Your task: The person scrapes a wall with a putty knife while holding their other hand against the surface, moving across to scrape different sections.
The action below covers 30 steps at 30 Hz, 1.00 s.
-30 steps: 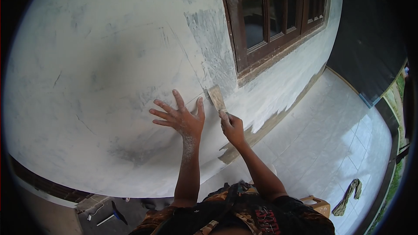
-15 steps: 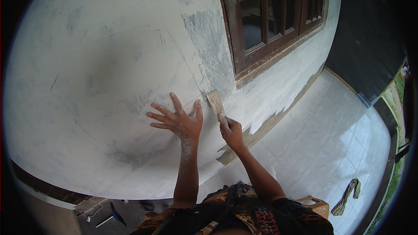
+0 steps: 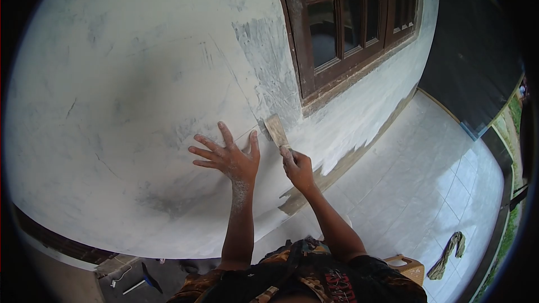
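Observation:
My right hand (image 3: pixel 298 169) is closed around the handle of a putty knife (image 3: pixel 275 130), whose wide blade lies against the wall just below the window's lower left corner. To its left, my left hand (image 3: pixel 231 154) rests with fingers spread on the wall (image 3: pixel 168 90), apart from the knife. White dust coats its fingers and wrist. The wall has a pale, patchy coating with grey areas and a few thin scratch lines. A rougher grey strip (image 3: pixel 269 50) runs beside the window frame down toward the blade.
A brown wooden window (image 3: pixel 348 28) is set in the wall at upper right. Pale floor tiles (image 3: pixel 387 174) stretch along the right, with a crumpled cloth (image 3: pixel 447 255) on them. A tan plastic stool (image 3: pixel 409 269) stands by my right side. A dark sheet (image 3: pixel 477 50) hangs beyond.
Both hands and the putty knife stay in nearly the same place. The view has shifted very slightly.

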Each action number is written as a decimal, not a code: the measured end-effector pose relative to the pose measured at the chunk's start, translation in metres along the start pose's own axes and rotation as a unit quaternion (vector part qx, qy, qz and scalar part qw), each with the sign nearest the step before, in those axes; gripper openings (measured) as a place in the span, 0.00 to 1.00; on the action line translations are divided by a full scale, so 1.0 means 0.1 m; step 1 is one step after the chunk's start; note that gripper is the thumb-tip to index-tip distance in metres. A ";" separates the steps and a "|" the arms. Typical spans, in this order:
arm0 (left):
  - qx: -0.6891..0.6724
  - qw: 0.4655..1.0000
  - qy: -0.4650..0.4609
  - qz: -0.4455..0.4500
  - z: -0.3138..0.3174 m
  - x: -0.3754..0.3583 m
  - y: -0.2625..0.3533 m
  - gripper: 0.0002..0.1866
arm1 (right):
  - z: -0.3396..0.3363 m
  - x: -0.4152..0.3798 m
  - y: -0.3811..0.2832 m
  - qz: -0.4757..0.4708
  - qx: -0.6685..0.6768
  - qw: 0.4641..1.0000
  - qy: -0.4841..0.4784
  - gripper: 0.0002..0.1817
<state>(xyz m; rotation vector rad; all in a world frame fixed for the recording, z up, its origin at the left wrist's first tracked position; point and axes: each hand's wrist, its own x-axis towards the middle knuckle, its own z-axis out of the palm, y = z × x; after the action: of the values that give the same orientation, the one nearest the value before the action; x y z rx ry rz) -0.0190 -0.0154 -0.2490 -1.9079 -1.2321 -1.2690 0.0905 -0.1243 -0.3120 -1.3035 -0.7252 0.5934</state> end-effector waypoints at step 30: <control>0.003 1.000 0.006 -0.001 0.00 0.00 0.00 0.55 | -0.02 0.02 -0.01 0.013 0.013 1.000 -0.007 0.29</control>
<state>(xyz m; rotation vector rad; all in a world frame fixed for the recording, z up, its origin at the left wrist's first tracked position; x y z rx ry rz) -0.0184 -0.0153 -0.2493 -1.8924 -1.2312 -1.2751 0.0938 -0.1240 -0.3113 -1.2868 -0.7103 0.6315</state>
